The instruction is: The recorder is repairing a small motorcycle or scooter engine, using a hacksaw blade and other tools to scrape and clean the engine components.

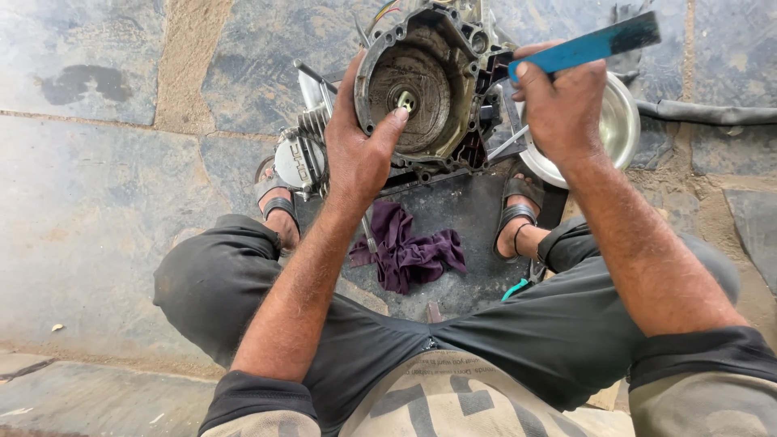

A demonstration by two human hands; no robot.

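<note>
A grimy metal engine casing [429, 85] stands on a dark mat between my feet, its round open cavity facing me with a small shaft end at the centre. My left hand [356, 146] grips the casing's left rim, thumb reaching into the cavity near the shaft. My right hand [558, 105] is closed around a blue-handled tool [591, 44] that sticks out to the upper right, above the casing's right side. The tool's working end is hidden behind my hand.
A shiny steel bowl [619, 129] sits right of the casing, behind my right hand. A crumpled purple rag [409, 251] lies on the dark mat [469, 210]. A finned engine cylinder [299, 154] is at the left. A black hose [704, 113] runs across the stone floor.
</note>
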